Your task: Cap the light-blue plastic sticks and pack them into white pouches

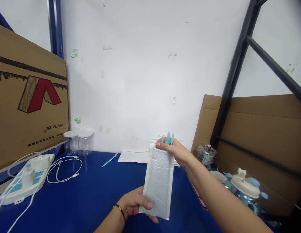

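Note:
A white padded bubble mailer point(159, 184) is held upright, slightly tilted, above the blue table. My left hand point(135, 202) grips its lower left edge, thumb in front and fingers behind. At the top of the mailer, my right hand point(173, 150) is closed around several slim teal plastic sticks point(169, 138), whose ends poke up above the fingers. The thumb lies across the mailer's upper edge; whether the sticks' lower ends are inside it is hidden. A similar single teal stick point(109, 160) lies on the table, further back to the left.
More white mailers point(133, 156) lie against the wall. Two lidded clear jars point(85, 144), a white power strip point(24, 183) and a coiled cable point(64, 179) are on the left. A water jug point(247, 187), a phone-like object point(196, 192) and a plastic-wrapped cup point(206, 155) are right.

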